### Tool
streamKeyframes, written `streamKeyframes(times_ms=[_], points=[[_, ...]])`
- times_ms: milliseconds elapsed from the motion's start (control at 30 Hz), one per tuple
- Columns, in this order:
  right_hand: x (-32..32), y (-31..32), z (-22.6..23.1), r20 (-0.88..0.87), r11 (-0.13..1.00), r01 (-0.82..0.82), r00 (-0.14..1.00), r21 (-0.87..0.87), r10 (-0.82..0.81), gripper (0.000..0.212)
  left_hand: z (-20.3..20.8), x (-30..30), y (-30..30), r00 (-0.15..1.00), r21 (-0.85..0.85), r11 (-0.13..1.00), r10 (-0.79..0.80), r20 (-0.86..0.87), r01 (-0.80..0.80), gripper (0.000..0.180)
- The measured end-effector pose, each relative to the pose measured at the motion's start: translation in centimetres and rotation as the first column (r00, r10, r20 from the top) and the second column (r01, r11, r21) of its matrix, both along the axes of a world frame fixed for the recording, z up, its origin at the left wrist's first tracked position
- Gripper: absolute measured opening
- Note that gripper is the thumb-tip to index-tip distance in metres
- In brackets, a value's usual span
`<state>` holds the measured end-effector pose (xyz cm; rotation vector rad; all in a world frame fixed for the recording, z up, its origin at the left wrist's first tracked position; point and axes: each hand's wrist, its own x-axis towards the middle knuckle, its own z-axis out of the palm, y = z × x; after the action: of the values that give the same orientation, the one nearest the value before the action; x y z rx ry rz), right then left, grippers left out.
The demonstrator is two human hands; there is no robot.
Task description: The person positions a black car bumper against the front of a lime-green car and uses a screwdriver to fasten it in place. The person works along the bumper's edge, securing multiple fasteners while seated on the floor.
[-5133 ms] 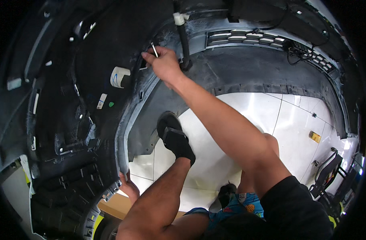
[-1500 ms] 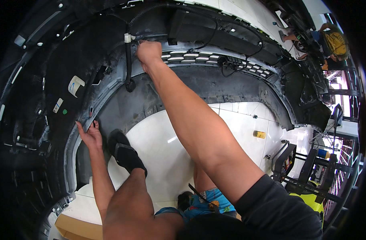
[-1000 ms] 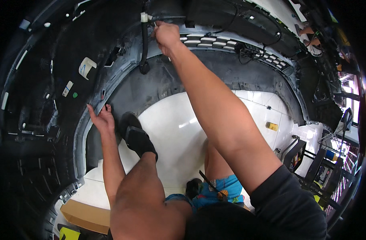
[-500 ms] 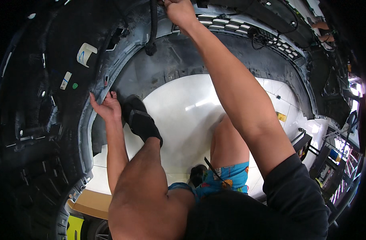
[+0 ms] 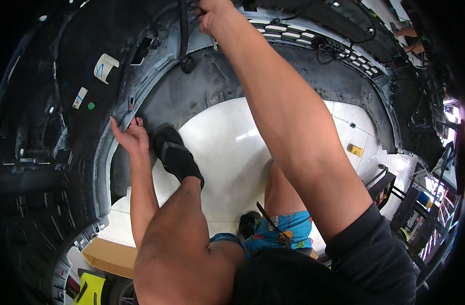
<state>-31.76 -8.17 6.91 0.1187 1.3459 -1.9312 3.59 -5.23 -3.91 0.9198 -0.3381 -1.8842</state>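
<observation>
A large black car bumper (image 5: 90, 147) curves around me, its hollow inner side showing. My left hand (image 5: 132, 137) grips its pale, scuffed edge at the left, thumb on one side and fingers curled on the other. My right hand (image 5: 212, 15) reaches to the far edge at the top of the view, where its fingers are closed beside a black corrugated hose (image 5: 183, 30). A small metallic piece (image 5: 214, 43) shows just below that hand. What the right fingers hold is hidden, partly cut off by the frame's top.
Honeycomb grille openings (image 5: 288, 33) and black cables (image 5: 339, 58) line the far side. A yellow-labelled item (image 5: 355, 149) lies on the white tiled floor (image 5: 222, 147). Cardboard (image 5: 110, 256) is at lower left, a black rack (image 5: 395, 198) at right. My sandalled foot (image 5: 176, 155) stands inside the curve.
My right hand has shifted slightly left along the far edge, and the metallic piece below it now shows. The left hand keeps its place on the bumper edge. The view has shifted slightly.
</observation>
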Motion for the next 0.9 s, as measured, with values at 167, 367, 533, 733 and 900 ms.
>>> streamKeyframes(times_ms=[167,367,533,733,900], points=[[-0.2,1.8,-1.5,-0.427,0.939,0.088,0.902,0.334,0.067,0.029,0.1,-0.7,0.6,1.000,-0.001,1.000,0.000,0.002,0.000,0.042],[0.8,2.9,0.8,-0.497,0.878,0.029,0.833,0.477,0.243,0.016,0.3,-0.2,-0.3,1.000,-0.016,1.000,0.010,0.012,-0.009,0.044],[0.9,2.8,-0.9,-0.507,0.836,0.031,0.808,0.547,0.301,0.021,-0.2,-0.9,0.4,1.000,0.033,0.999,0.026,0.003,-0.026,0.042],[1.9,4.1,-0.5,-0.531,0.921,0.003,0.818,0.389,0.221,0.024,-0.3,0.1,-0.3,0.999,0.042,0.998,0.048,-0.005,-0.048,0.040],[1.9,5.1,0.7,-0.621,0.920,0.068,0.756,0.386,0.205,0.022,0.9,-0.3,-0.1,0.999,0.041,0.998,0.052,-0.004,-0.051,0.040]])
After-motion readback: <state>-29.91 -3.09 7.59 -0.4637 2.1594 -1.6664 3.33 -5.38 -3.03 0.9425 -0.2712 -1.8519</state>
